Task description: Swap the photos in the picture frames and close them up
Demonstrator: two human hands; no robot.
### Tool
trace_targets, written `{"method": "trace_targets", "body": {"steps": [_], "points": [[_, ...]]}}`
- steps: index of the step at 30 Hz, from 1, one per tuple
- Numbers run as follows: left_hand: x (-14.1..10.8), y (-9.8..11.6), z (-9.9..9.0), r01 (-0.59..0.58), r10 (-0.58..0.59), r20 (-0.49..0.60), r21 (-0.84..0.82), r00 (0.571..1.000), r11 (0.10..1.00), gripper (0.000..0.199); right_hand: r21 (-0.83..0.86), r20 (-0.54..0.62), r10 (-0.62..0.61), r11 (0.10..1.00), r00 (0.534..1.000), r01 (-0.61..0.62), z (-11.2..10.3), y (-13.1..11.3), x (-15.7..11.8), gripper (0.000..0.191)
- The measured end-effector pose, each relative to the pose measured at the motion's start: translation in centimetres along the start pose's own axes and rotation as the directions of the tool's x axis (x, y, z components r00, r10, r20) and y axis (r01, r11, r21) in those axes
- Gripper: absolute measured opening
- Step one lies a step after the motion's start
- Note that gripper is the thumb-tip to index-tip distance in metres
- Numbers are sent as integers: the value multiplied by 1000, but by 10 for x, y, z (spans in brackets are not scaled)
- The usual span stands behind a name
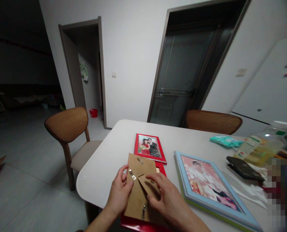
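A brown backing board (140,191) with metal clips and hanging tabs lies face down over a red picture frame (141,224), whose edges show below it and at its upper right. My left hand (119,193) grips the board's left side, thumb on top and fingers at the edge. My right hand (166,193) is closed on the board's fold-out stand (148,185), which is tilted up from the surface. Just beyond the board, another red picture frame (136,146) lies face up with a photo of a couple.
Blue-edged picture frames (182,174) are stacked at the right of the white table (104,174). Behind them are a dark wallet-like item (245,169), a teal packet (225,141) and a large plastic bottle (262,148). Wooden chairs stand at the left (68,125) and the far side (213,121).
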State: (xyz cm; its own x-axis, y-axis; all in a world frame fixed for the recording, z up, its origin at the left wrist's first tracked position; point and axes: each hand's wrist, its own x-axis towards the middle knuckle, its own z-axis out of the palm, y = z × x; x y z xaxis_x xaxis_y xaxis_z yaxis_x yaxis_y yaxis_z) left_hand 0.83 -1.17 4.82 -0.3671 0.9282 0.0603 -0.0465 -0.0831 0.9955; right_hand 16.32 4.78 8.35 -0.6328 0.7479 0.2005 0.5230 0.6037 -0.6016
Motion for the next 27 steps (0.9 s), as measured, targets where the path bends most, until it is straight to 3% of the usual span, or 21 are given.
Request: {"method": "trace_targets", "body": {"steps": [2,4,6,10,13,15,18,20,23,25,27], "points": [[3,7,-14,71,-75,-33,-109,997,992,50,27,-29,-7,1000,1000,8,-1,5,1,33],[5,11,-37,111,-120,-85,-107,989,988,52,-13,-82,28,999,996,-29,-2,18,3,32],[8,11,-63,133,-133,-129,-12,983,991,51,-114,-106,101,987,989,-113,0,35,4,34],[15,1,-112,134,-78,-226,241,971,961,47,-270,-46,275,922,960,-278,9,59,5,43],[21,-6,-131,123,-24,-269,359,963,925,47,-268,-33,306,914,951,-303,13,65,6,53],[23,-7,-130,93,43,-284,446,958,890,45,-215,-67,296,928,953,-304,11,65,9,58],[19,-3,-107,9,155,-261,536,953,844,44,22,-154,353,935,923,-354,3,62,11,61],[9,4,-76,-68,205,-182,565,962,822,45,298,-137,462,863,876,-408,-4,55,10,65],[-10,15,-19,-208,211,62,577,975,790,45,695,55,537,584,842,-418,-16,37,5,74],[-20,20,17,-222,138,189,557,972,800,63,837,145,508,395,849,-379,-22,24,1,80],[-28,23,43,-317,138,342,548,930,774,82,892,174,482,292,859,-344,-25,14,-1,83]]}}
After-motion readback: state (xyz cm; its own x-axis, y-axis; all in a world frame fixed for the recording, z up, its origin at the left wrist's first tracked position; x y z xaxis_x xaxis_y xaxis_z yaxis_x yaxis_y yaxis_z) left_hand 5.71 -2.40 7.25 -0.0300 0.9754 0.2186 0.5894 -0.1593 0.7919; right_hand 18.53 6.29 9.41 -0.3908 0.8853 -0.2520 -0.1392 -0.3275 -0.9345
